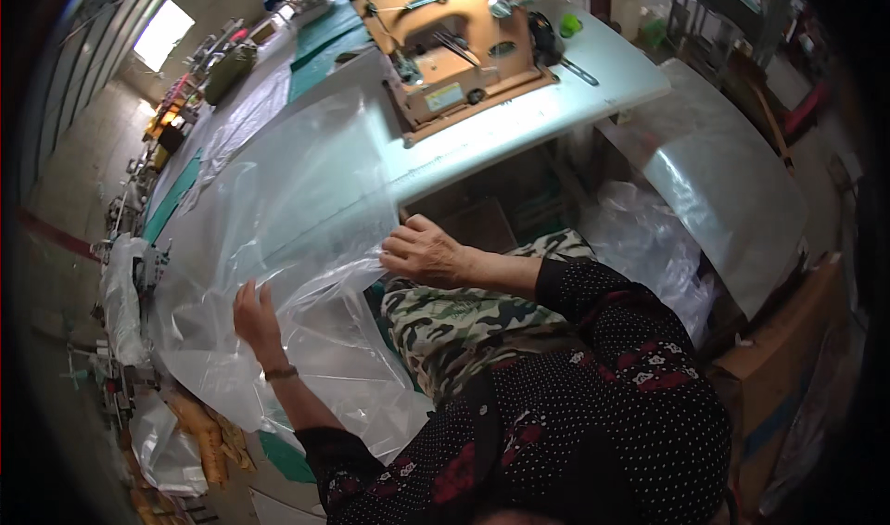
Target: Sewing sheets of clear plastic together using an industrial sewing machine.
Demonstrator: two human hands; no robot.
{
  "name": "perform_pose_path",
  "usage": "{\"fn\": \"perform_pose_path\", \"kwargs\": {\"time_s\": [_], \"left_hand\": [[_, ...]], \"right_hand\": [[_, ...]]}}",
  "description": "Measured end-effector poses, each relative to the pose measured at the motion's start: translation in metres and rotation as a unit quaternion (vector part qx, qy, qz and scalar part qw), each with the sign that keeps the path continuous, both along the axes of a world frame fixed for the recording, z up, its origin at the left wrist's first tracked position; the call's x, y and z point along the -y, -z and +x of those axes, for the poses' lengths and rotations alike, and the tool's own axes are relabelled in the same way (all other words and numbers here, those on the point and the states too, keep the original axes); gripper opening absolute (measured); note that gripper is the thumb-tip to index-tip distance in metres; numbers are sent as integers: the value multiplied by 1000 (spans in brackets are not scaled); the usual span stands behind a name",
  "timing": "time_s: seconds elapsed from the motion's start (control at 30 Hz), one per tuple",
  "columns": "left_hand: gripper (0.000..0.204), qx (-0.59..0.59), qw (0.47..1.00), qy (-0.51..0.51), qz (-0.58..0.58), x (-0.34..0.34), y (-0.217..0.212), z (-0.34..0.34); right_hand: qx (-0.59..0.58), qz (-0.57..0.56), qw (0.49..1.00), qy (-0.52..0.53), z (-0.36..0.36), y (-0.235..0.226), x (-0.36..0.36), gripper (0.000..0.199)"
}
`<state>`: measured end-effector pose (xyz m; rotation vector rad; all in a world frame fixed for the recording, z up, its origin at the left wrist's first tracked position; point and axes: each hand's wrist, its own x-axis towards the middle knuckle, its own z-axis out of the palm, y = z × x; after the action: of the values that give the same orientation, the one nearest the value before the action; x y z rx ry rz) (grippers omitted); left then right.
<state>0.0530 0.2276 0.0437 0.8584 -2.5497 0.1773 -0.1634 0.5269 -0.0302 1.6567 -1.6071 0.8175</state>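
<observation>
Probably light, limp and slippery, the clear plastic sheet [306, 168] drapes over the table [612, 80] edge; its gathered side suits a pinch. The right hand [425, 251] has its fingers closed on it there; whether the left hand [257, 319] pinches it, I cannot tell.

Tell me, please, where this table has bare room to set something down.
The white table is bare between the dark tool and the rounded right end, and in a strip between the sewing machine and the front edge. Left of the machine is crowded: a clear plastic sheet spreads there, its edge in the right hand.
</observation>
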Motion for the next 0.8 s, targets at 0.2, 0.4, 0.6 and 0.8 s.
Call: {"fn": "perform_pose_path", "kwargs": {"time_s": [0.2, 0.4, 0.6, 0.8], "left_hand": [[47, 13, 976, 142, 168, -18, 45, -153], [55, 47, 972, 194, 121, -79, 79, -187], [56, 44, 971, 218, 87, -96, 82, -190], [53, 41, 978, 191, 79, -93, 82, -196]], "right_hand": [[65, 67, 996, -4, 14, 25, -30, 12], [155, 66, 985, -30, 20, 72, -133, 10], [305, 45, 905, 294, -10, 177, -307, 10], [604, 207, 522, 565, -11, 302, -446, 47]]}}
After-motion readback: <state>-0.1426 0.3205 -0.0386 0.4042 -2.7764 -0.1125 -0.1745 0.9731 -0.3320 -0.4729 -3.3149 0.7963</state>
